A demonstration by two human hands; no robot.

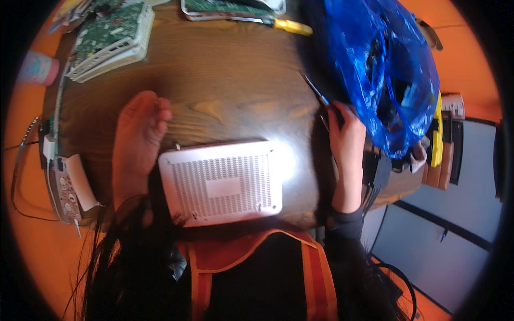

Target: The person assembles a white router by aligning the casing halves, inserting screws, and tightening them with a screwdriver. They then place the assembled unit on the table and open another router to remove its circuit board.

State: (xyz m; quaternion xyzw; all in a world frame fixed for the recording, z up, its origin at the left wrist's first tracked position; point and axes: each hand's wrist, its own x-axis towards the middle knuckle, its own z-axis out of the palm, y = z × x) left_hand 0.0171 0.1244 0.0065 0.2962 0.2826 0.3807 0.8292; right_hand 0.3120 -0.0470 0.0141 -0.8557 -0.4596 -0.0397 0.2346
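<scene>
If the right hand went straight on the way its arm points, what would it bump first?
Probably the blue bag, which bulges just ahead of the right hand, though the picture doesn't show clearly how much room is between them.

Strong glare by white casing (224, 188), black fisheye rim, seemingly soft focus

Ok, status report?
Right hand gripping slim metallic tool; left hand curled, contents unclear. White rectangular vented casing flat on brown wooden table. Blue plastic bag crowds right hand, not casing.
</scene>
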